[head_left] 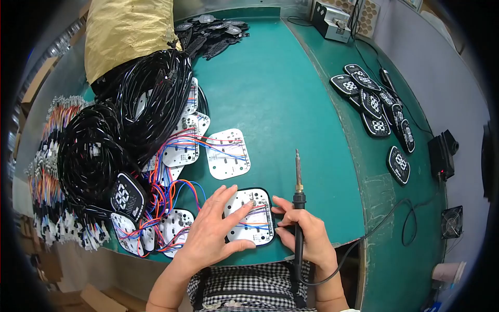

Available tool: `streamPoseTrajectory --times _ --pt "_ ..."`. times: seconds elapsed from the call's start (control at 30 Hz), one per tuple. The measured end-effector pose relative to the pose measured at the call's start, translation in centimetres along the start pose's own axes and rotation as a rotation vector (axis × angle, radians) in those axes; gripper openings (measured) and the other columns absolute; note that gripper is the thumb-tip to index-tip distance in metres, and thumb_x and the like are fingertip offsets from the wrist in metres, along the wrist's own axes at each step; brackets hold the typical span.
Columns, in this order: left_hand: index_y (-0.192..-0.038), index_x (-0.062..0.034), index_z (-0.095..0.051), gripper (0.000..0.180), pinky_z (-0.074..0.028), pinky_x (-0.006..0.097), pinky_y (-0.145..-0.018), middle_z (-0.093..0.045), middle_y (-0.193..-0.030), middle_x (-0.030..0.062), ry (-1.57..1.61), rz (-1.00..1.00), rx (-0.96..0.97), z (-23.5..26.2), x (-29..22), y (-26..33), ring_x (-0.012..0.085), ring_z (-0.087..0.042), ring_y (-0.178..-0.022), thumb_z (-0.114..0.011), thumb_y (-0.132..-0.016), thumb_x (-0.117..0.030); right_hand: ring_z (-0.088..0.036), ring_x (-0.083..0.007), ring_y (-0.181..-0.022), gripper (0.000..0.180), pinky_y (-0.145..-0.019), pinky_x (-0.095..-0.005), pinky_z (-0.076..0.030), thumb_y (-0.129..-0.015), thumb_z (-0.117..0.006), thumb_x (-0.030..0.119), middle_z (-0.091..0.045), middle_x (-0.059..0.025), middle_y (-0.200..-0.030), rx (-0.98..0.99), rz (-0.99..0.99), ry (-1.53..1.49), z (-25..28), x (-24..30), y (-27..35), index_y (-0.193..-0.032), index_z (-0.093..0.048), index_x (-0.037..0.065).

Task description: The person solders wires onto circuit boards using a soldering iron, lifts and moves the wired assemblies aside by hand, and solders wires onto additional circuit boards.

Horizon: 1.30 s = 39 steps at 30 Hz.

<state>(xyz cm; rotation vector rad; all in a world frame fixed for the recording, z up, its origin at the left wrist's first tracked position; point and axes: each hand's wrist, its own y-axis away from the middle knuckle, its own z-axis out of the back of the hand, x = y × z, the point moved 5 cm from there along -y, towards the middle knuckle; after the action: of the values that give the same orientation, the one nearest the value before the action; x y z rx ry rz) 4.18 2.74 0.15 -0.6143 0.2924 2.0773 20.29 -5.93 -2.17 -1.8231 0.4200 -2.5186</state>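
Observation:
A white circuit board (240,214), with red, blue and orange wires across it, lies in a black rounded frame at the table's near edge. My left hand (210,226) rests spread over its left side; the index finger touches the board's face and the thumb lies along its lower edge. My right hand (307,231) is closed round a soldering iron (299,244), whose tip points up and away from me. Fingers of that hand reach the frame's right edge. Just beyond lies another white board (228,167) with wires attached.
At left are coiled black cables (93,151), more wired boards (182,151) and a yellow sack (130,31). Black display panels (371,104) lie at right. The iron's cord (358,244) runs to a black box (442,156). A small machine (332,23) stands far right.

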Motion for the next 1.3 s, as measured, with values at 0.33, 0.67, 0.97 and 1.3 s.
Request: streamPoseTrajectory --times 0.33,0.67,0.97,1.3 --pt "-0.119 -0.0076 -0.056 0.061 -0.033 0.050 -0.100 -0.037 -0.136 0.0212 -0.012 -0.024 -0.115 -0.3 -0.3 0.1 0.0425 -0.036 -0.123 -0.076 -0.068 -0.034 -0.063 -0.0286 -0.098 0.025 -0.078 -0.0312 -0.052 -0.074 -0.063 -0.006 -0.057 -0.0260 -0.115 -0.026 0.029 0.003 0.0 0.5 -0.1 -0.089 -0.046 0.001" --pt "-0.114 -0.0101 -0.060 0.052 -0.034 0.048 -0.100 -0.042 -0.135 0.0127 0.025 -0.020 -0.135 -0.3 0.4 -0.1 0.0369 -0.037 -0.125 -0.075 -0.068 -0.030 -0.064 -0.0266 -0.072 0.055 -0.071 -0.0382 -0.052 -0.086 -0.052 0.055 -0.065 -0.0218 -0.088 -0.410 0.129 -0.134 2.1 0.2 1.0 -0.105 -0.036 0.006" --pt "-0.107 -0.0109 -0.065 0.049 -0.036 0.046 -0.098 -0.047 -0.133 0.0114 0.081 0.002 -0.194 -0.2 0.9 0.1 0.0357 -0.040 -0.123 -0.078 -0.063 -0.029 -0.048 -0.0157 -0.059 0.077 -0.054 -0.0282 -0.042 -0.078 -0.048 0.070 -0.046 -0.0081 -0.077 -0.575 0.034 -0.312 4.8 -0.3 -0.9 -0.108 -0.040 0.000" --pt "-0.106 -0.0078 -0.064 0.047 -0.036 0.047 -0.097 -0.046 -0.131 0.0141 0.118 -0.032 -0.190 0.2 1.0 0.0 0.0353 -0.039 -0.123 -0.076 -0.065 -0.028 -0.036 -0.0074 -0.053 0.017 -0.048 -0.0208 -0.031 -0.075 -0.059 0.011 -0.043 -0.0009 -0.066 -0.504 0.128 -0.112 5.8 0.4 -2.3 -0.081 -0.046 0.003"
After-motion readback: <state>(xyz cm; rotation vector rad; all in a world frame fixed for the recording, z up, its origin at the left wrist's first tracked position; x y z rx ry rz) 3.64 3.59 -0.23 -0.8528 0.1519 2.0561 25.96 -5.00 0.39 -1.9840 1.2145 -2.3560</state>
